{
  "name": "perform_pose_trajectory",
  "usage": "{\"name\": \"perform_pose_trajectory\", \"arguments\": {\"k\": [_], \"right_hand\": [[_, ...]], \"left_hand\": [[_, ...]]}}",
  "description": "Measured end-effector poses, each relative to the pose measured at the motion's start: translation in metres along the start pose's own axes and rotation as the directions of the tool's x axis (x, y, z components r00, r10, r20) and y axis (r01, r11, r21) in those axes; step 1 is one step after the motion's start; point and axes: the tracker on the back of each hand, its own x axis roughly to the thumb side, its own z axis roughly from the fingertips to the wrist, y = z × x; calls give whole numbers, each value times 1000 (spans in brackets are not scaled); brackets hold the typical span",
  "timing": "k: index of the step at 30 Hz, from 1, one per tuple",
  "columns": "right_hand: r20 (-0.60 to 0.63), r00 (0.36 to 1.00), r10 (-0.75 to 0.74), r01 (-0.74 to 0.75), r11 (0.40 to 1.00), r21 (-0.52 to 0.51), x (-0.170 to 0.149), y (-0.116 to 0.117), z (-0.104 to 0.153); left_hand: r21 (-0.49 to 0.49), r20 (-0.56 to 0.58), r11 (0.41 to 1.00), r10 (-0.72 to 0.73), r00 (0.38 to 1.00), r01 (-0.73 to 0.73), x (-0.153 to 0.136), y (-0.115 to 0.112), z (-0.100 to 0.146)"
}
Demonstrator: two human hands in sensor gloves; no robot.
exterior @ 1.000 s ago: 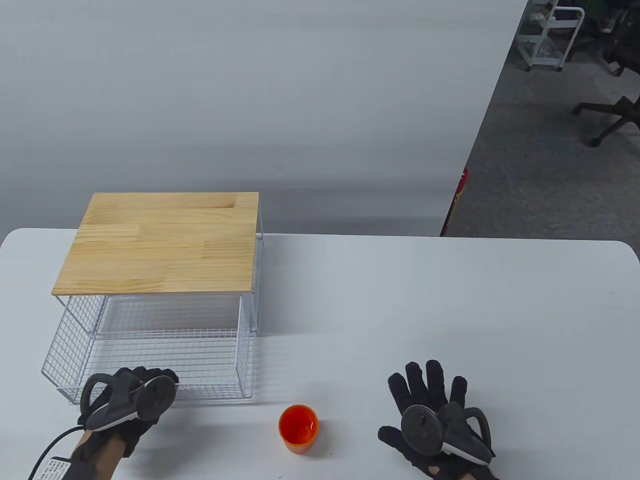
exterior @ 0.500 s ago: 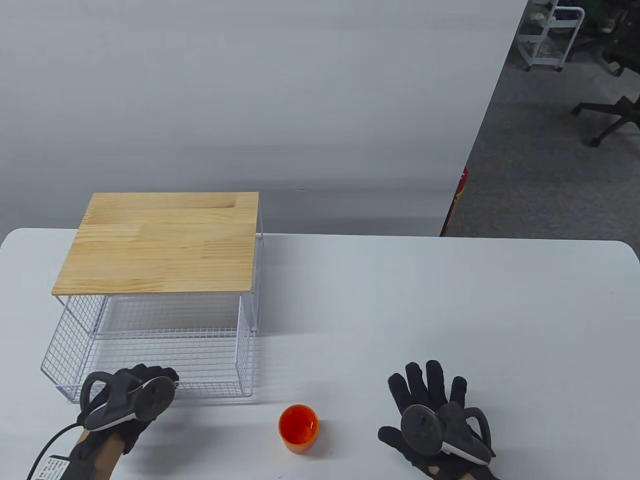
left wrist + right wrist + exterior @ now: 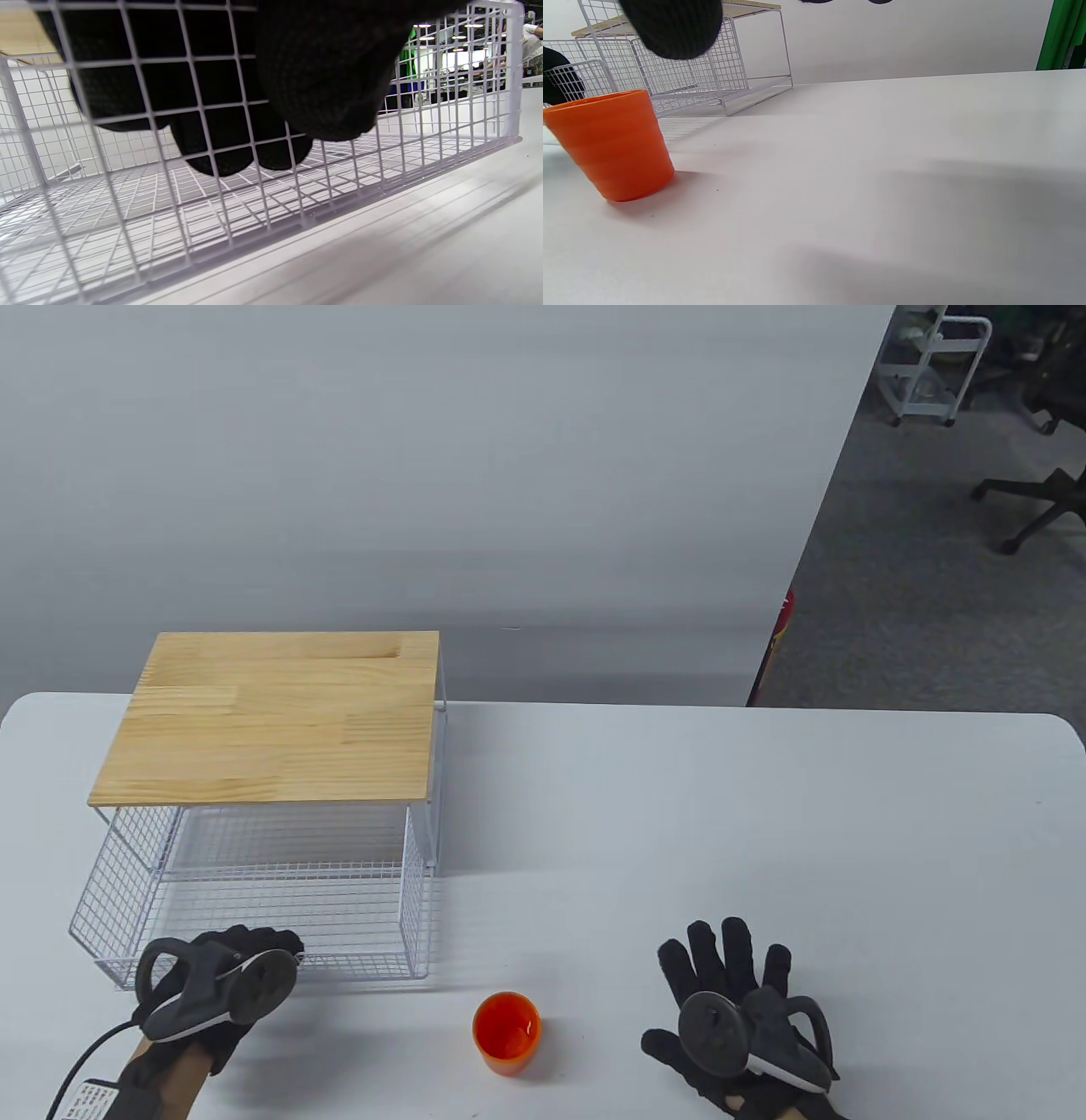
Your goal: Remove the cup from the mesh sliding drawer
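The orange cup (image 3: 506,1031) stands upright on the white table, outside the mesh drawer and in front of its right corner; it also shows in the right wrist view (image 3: 613,144). The white mesh drawer (image 3: 365,967) is slid out from under its rack and holds nothing. My left hand (image 3: 250,943) grips the drawer's front wall near the left end; in the left wrist view my left hand (image 3: 275,140) has fingers (image 3: 220,156) inside the mesh and the thumb outside. My right hand (image 3: 730,976) rests flat on the table with fingers spread, right of the cup, holding nothing.
The rack has a wooden top (image 3: 271,717) and a white wire frame at the table's left. The white table (image 3: 679,814) stretches to the right. A grey wall stands behind; office chairs and a cart are far off at the right.
Almost nothing: my left hand has shifted very slightly on the drawer's front wall. The cup, the drawer and my right hand stay put.
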Motion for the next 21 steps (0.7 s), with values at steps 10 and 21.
{"name": "perform_pose_trajectory", "arguments": {"k": [10, 21], "right_hand": [[0, 1000, 2, -2, 1000, 0, 0, 0, 0], [-4, 1000, -1, 1, 1000, 2, 0, 1, -1]], "left_hand": [[14, -11, 1000, -18, 1000, 18, 0, -4, -1], [20, -26, 1000, -20, 999, 21, -3, -4, -8]]}}
